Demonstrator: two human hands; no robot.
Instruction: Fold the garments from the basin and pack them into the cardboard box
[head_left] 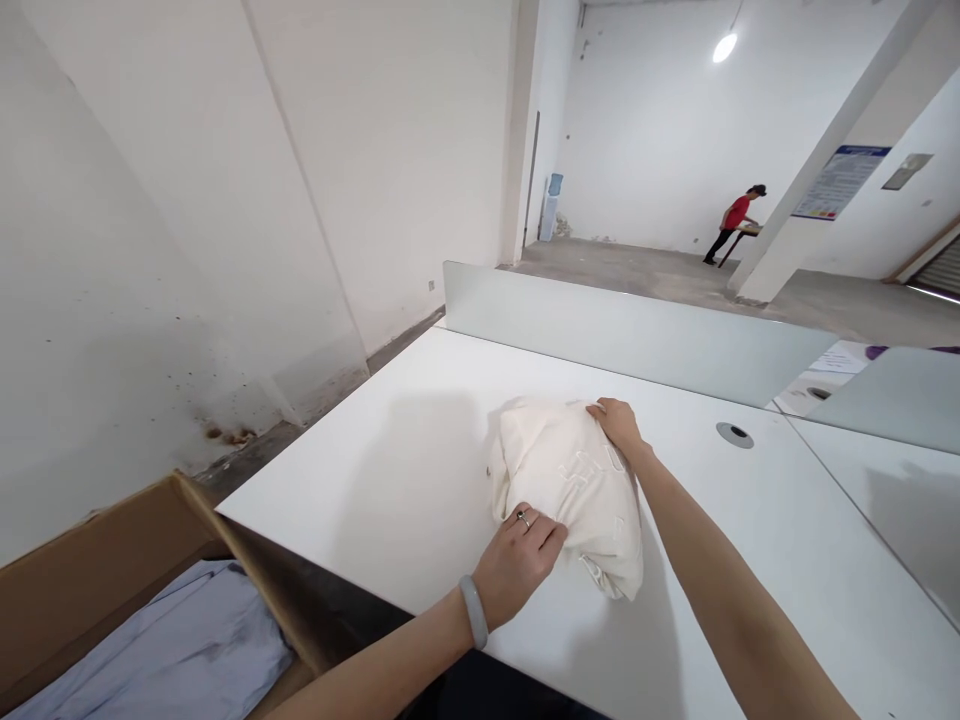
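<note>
Left fingers point(541, 532) and right fingers point(604, 412) clamp opposite edges of a bunched cream garment point(570, 490).

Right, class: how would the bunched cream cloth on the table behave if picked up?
The cream cloth likely hangs floppy when lifted: it sags into soft folds under the left hand and right hand. It probably feels light for its bulk, judging by its puffy, loosely gathered shape. Pushed across the white table, it would likely slide or crumple rather than roll.
</note>
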